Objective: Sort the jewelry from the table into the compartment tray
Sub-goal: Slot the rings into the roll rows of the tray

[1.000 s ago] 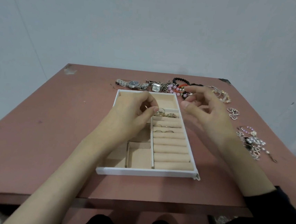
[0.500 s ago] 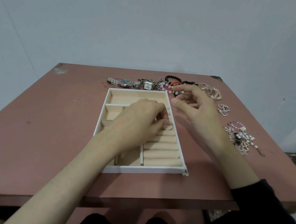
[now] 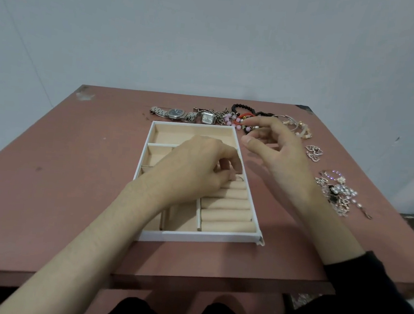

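A white compartment tray (image 3: 203, 238) with beige lining lies in the middle of the table. My left hand (image 3: 200, 166) is over its ring rolls (image 3: 228, 214), fingers curled, pinching a small ring (image 3: 238, 179) at the upper rolls. My right hand (image 3: 275, 148) hovers just right of the tray's far corner, fingers loosely bent, holding nothing. Beyond the tray lie two watches (image 3: 177, 114), beaded bracelets (image 3: 242, 109) and bangles (image 3: 297, 126). Heart earrings (image 3: 314, 152) and a tangled pile of pearl jewelry (image 3: 339, 193) lie to the right.
The reddish-brown table (image 3: 59, 180) has a pale wall behind it. The table's near edge runs across the bottom, with my knees below it. The tray's left compartments are partly hidden by my left forearm.
My left hand has moved nearer along the ring rolls with the ring. The right hand stayed by the tray's far right corner. The view has shifted slightly.
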